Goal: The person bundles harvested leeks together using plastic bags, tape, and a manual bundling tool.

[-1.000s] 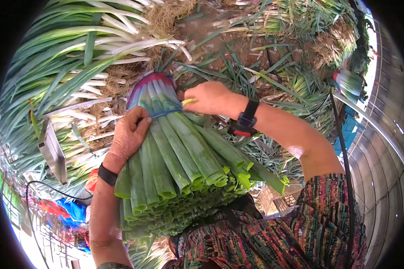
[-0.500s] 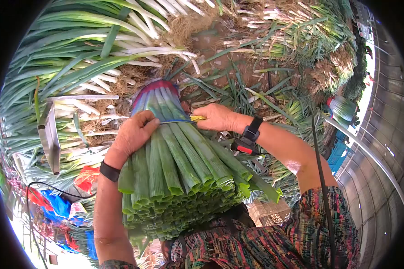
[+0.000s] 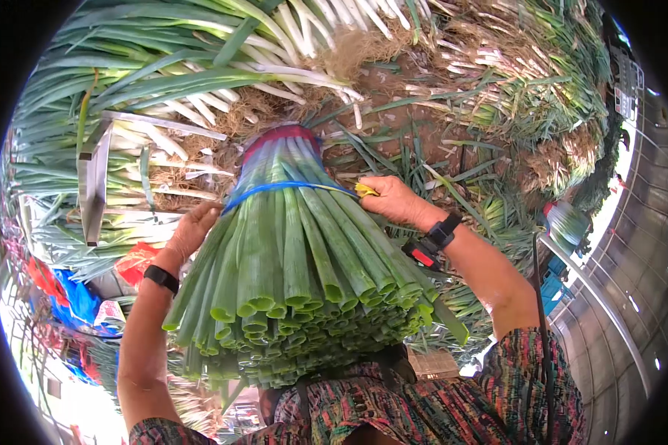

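A large bundle of green onions [image 3: 297, 252] stands upright before me, its cut green ends facing me and its lower part in a clear and red wrap [image 3: 282, 137]. Around its upper part runs a blue band [image 3: 274, 185]. My right hand [image 3: 393, 199] pinches a yellow piece [image 3: 365, 190] at the band's right end. At the bundle's left side is my left hand [image 3: 194, 228], its fingers close together against the leaves near the band; the fingertips are partly hidden behind the bundle.
Loose green onions [image 3: 126, 67] lie at the upper left beside a metal frame [image 3: 95, 185]. More piles [image 3: 497, 81] lie at the upper right. A red plastic bag [image 3: 137, 263] is at the left, a wrapped bundle [image 3: 568, 222] at the right.
My left hand has moved from the band's front to the bundle's left side. The blue band now shows across the front, and the leaves look more spread. My right hand still holds the yellow piece.
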